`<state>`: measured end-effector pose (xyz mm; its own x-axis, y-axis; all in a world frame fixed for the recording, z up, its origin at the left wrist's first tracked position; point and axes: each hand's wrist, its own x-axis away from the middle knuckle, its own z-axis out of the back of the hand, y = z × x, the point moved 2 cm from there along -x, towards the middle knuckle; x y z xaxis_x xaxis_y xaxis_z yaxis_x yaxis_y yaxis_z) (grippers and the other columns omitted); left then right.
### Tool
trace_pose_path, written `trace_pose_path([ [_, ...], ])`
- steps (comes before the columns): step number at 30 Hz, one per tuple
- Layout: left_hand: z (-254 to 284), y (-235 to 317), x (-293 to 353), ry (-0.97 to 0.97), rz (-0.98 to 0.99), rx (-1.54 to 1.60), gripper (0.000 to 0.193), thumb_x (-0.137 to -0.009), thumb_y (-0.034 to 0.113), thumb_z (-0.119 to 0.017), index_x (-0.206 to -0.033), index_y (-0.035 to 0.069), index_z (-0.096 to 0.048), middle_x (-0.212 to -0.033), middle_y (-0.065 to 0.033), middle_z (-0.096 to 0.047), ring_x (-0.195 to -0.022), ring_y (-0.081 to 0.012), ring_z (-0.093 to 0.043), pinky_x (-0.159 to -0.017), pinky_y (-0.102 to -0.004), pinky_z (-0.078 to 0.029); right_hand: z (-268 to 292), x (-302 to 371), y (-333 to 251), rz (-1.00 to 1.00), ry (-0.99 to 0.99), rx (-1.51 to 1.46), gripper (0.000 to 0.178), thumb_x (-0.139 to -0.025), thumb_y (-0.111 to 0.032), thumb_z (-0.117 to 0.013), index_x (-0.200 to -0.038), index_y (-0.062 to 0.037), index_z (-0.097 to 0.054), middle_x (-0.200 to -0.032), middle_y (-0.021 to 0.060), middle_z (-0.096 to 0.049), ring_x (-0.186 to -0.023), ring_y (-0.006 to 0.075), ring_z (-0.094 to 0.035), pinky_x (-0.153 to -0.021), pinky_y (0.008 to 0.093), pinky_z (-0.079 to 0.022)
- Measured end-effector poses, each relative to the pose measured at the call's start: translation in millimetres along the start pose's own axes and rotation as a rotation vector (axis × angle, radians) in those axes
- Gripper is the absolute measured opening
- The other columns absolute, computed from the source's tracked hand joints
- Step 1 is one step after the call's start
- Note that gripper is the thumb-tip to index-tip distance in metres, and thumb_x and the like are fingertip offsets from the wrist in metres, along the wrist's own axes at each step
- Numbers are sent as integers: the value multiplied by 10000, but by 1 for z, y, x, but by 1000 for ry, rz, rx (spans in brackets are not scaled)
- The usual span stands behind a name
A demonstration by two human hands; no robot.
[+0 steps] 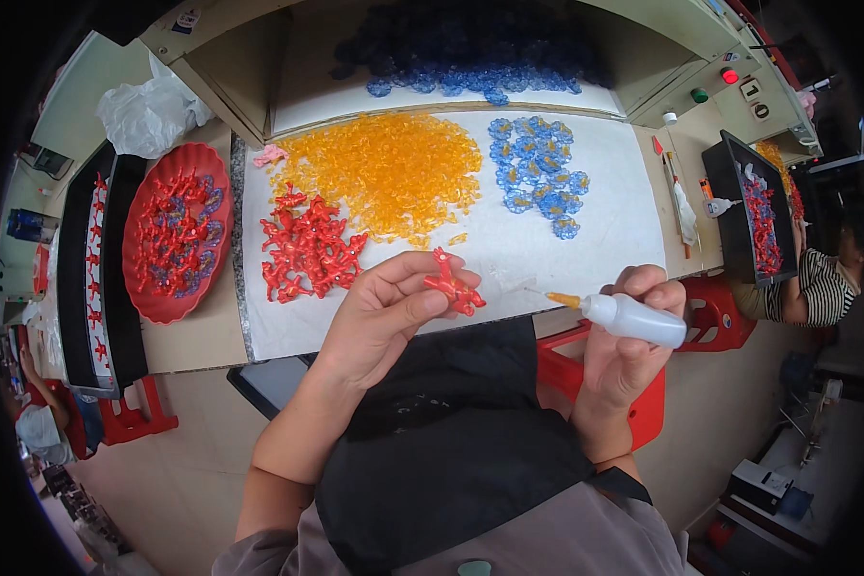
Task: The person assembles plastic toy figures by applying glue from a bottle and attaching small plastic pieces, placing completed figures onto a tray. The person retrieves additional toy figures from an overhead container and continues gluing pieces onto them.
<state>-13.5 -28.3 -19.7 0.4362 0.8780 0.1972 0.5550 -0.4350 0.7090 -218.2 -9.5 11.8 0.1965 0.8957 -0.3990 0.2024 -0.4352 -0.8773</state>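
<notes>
My left hand (387, 312) pinches a small red plastic figurine (458, 291) between thumb and fingers, above the near edge of the white-covered table (605, 245). In my right hand (624, 370), a white squeeze bottle (636, 320) lies tilted, its orange tip and thin needle pointing left toward the figurine. A gap separates needle and figurine. Just beyond my left hand is a pile of red figurines (307, 248). Farther back spreads a large heap of small orange translucent pieces (384, 173). Blue translucent flower-like pieces (538, 163), some with orange centres, form a cluster to its right.
At left, a red scalloped tray (134, 278) holds red and blue pieces beside a black tray (125, 355). A crumpled plastic bag (149, 110) lies behind. More blue pieces (470, 82) sit under the hood. Another black tray (730, 206) and a person (826, 288) are at right.
</notes>
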Motion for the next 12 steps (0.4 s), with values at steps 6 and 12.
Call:
trace_pose_path([
  [6, -7, 1, 6, 72, -59, 8, 287, -778, 77, -552, -1048, 8, -483, -940, -154, -562, -860, -192, -566, -753, -283, -463, -11, 5, -22, 346, -198, 161, 452, -578, -174, -765, -857, -87, -419, -812, 73, -473, -606, 135, -480, -536, 226, -423],
  [12, -14, 6, 12, 60, -81, -58, 336, -776, 84, -556, -1087, 3, -457, -965, -147, -556, -878, -199, -561, -775, -298, -458, -21, 16, -30, 404, -418, 340, 444, -578, -255, -755, -870, -123, -447, -820, 25, -470, -593, 122, -458, -480, 235, -390],
])
